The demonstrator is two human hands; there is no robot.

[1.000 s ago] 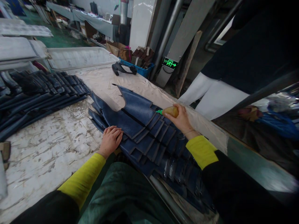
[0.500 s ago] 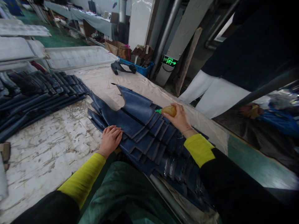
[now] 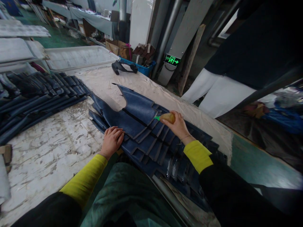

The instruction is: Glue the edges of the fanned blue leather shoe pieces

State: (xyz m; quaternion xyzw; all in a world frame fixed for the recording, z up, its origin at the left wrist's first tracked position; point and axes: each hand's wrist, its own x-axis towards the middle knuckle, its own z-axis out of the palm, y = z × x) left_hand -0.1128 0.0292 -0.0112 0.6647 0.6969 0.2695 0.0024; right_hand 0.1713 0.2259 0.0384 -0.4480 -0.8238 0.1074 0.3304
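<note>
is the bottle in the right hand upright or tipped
Tipped: the bottle slants in the right hand, its green nozzle directed toward the dark blue pieces.

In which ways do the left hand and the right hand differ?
The left hand rests on the near edge of the blue pieces; the right hand holds a yellowish bottle. The left hand's fingers lie close together, while the right hand's fingers curl around the bottle. Both come out of yellow sleeves.
</note>
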